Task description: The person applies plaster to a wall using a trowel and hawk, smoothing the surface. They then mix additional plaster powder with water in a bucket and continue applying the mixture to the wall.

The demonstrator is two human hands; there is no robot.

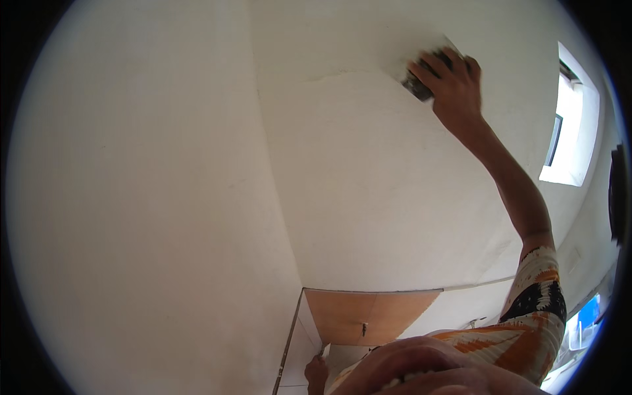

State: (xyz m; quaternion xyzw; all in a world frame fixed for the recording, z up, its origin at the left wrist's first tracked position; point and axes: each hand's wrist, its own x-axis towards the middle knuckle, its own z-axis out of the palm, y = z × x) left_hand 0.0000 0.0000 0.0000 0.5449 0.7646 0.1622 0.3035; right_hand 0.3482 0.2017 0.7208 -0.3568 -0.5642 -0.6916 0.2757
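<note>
High up on the pale wall (368,178), my right hand (457,85) grips a flat plastering trowel (418,87), its arm stretched upward. The trowel's face lies against the plaster, and motion blurs its outline. Part of the tool is hidden behind my fingers. Low in the view, my left hand (316,372) is closed round a small tool with a light, flat blade, apparently a putty knife (326,350). Its handle is hidden in the hand. A faint rough line (336,74) marks the plaster to the left of the trowel.
A wall corner (270,151) runs down left of centre, with another pale wall (145,197) beyond it. An orange-brown panel (368,313) with a dark fitting (365,328) lies below. At right is a bright window opening (571,128), and a dark object (617,194) stands at the rim.
</note>
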